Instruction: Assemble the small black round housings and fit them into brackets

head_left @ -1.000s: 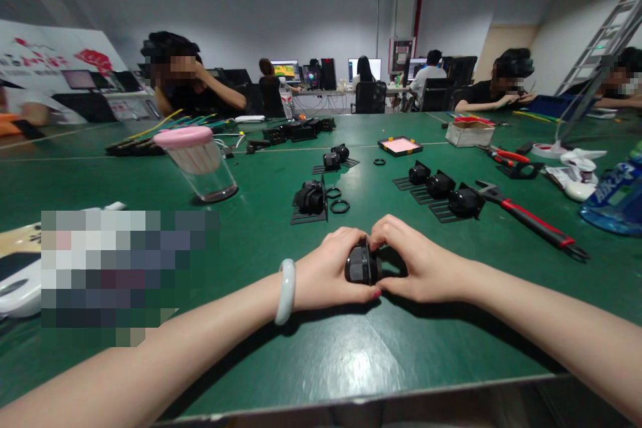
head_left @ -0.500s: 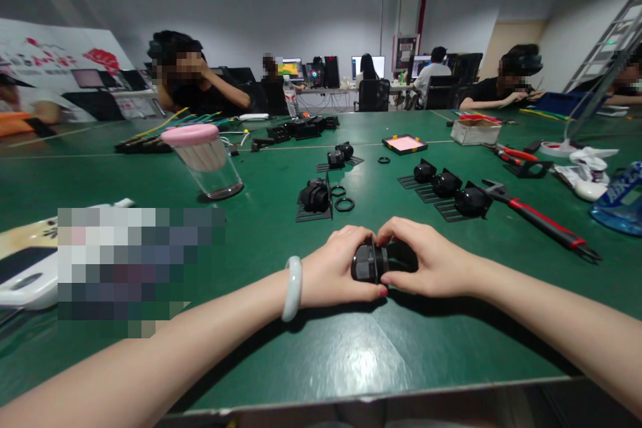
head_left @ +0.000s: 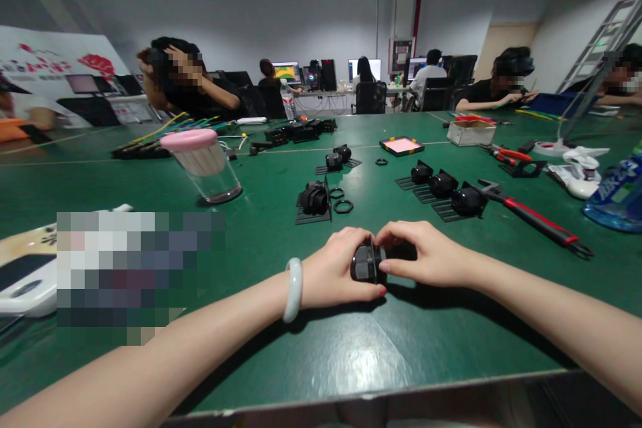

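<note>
Near the front of the green table, my left hand (head_left: 341, 266) is wrapped around a black cable gland (head_left: 364, 265), whose faceted body lies in the palm. A thin black plate stands upright around its middle. On the plate's far side my right hand (head_left: 426, 254) pinches the gland's right end between thumb and fingers; that end is mostly hidden. Just beyond my hands lie another black gland on a slotted bracket (head_left: 314, 199) and two black ring nuts (head_left: 344, 206). To their right, three similar glands (head_left: 443, 183) sit in a row on slotted brackets.
A red-handled adjustable wrench (head_left: 539, 217) lies on the right, by a blue bottle (head_left: 616, 197). A pink-lidded cup (head_left: 205, 164) stands left of centre. Farther back are a pink-bottomed tray (head_left: 401, 145) and a small box (head_left: 471, 132). People sit around the table's far side.
My right thumb has moved up along the gland's end and my right fingers have turned slightly. My left hand keeps its hold. The view has shifted a little.
</note>
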A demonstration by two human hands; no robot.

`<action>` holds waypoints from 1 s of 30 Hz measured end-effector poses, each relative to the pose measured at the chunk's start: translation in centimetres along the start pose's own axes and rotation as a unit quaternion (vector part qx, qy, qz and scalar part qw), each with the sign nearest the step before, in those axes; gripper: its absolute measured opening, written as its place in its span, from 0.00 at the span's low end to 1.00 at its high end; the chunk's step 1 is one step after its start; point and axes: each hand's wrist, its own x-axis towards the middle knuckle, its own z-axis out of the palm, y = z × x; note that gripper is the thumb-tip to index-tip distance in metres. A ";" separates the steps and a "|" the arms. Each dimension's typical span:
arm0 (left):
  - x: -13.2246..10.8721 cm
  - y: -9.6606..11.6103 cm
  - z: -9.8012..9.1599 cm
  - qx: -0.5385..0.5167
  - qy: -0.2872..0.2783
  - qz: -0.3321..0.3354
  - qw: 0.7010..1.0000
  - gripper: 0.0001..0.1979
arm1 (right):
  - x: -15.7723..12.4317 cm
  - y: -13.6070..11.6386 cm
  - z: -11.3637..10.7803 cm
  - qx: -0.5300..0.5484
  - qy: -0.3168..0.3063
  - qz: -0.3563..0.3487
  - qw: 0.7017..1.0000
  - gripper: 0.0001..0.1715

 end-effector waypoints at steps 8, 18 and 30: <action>-0.1 0.0 0.1 0.006 0.005 0.008 1.000 0.24 | 0.0 0.1 0.1 -0.027 0.004 0.009 1.000 0.12; 0.0 -0.2 0.2 0.015 0.001 0.012 1.000 0.25 | 0.2 0.1 0.1 -0.058 -0.014 0.001 0.998 0.13; 0.0 -0.1 0.0 0.028 -0.011 0.009 0.999 0.24 | 0.4 0.4 0.2 -0.037 -0.009 0.007 0.999 0.11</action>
